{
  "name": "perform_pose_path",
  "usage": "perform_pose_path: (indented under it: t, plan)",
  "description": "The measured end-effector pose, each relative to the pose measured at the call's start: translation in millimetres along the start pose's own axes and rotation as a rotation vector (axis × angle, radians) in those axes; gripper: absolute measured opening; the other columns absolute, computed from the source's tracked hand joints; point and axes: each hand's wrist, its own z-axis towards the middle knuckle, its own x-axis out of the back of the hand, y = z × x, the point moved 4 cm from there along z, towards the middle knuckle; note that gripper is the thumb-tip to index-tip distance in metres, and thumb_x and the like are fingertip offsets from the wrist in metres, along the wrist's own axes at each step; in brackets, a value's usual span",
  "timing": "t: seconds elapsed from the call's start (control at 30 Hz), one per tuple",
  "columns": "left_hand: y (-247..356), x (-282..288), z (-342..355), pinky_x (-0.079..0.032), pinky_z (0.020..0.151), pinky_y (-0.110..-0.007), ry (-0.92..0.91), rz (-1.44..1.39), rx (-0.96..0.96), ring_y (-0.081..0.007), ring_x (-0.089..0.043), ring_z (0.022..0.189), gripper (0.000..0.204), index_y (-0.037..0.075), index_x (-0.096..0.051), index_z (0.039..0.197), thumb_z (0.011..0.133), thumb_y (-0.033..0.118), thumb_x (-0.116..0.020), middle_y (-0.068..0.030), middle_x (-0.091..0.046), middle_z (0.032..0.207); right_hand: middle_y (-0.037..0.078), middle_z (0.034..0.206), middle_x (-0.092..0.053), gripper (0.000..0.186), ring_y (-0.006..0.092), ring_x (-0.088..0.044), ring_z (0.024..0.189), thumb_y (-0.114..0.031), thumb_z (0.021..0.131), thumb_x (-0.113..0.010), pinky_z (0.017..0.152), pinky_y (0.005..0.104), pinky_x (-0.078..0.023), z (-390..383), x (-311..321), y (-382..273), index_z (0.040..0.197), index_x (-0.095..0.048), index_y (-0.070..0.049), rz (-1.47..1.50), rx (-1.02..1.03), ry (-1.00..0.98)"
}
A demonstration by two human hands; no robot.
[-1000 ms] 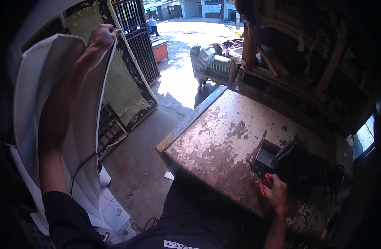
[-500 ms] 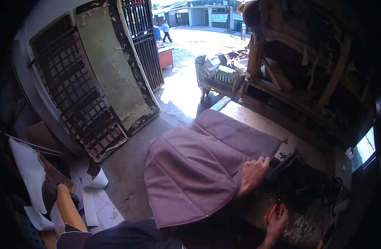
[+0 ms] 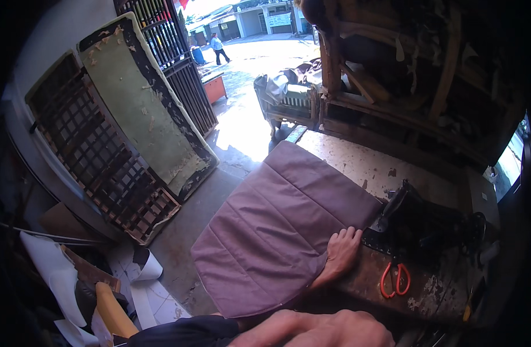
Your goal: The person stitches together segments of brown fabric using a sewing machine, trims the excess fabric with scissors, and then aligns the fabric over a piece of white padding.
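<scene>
Clutching, in the curled fingers of the left hand (image 3: 343, 251), the edge of a big dusty-mauve panel of quilted fabric (image 3: 277, 231). Pretty firm, by the look of it. No telling about the right hand (image 3: 340, 329), too close to the lens at the bottom of the view to call clenched or loose. As for the panel: spread over the left part of a scuffed brown worktable with a flaking top (image 3: 361, 274), hanging off the side, and right up by a black metal sewing machine (image 3: 430, 222) along one edge.

Possible trouble? Could slide off, with so much loose cloth past the table edge and just one clear hold. Might also bunch or twist if tugged from that one spot. Wouldn't trust the red-handled scissors (image 3: 384, 283) either: lying just right of the left hand, easy to knock if caught by a swinging corner.

Texture-wise, matte and soft-looking, puckered between long straight seams. Nice contrast with the smooth, curled white strip (image 3: 151, 269) at lower left, the dark lattice of flat straps in a wooden frame (image 3: 112, 159) by the wall, and the faded green rectangular pad with ragged black border (image 3: 135, 101) alongside.
</scene>
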Motion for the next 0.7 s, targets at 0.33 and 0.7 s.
perform_pose_path:
  t: [0.33,0.7]
  plan:
    - [-3,8,-36,-0.049,0.092,-0.041,-0.217,-0.107,-0.041,-0.0316,-0.061,0.111,0.037,0.005,-0.062,0.123,0.089,0.019,-0.061,-0.0152,-0.061,0.115,0.022,0.158,-0.044,0.076,0.041,-0.042,0.145,-0.063,0.099,-0.053,0.114,0.0661,-0.033,-133,118,46,0.154,-0.046,-0.01,-1.666,-1.057,-0.107]
    - [-3,140,-219,-0.042,0.116,-0.046,-1.344,-1.172,-0.19,-0.0417,-0.049,0.141,0.051,-0.001,-0.054,0.144,0.096,0.016,-0.06,-0.026,-0.047,0.155,0.017,0.165,-0.035,0.075,0.0367,-0.026,0.155,-0.066,0.097,-0.051,0.123,0.066,-0.014,-242,135,55,0.155,-0.049,-0.019,-1.836,-1.146,-0.232]
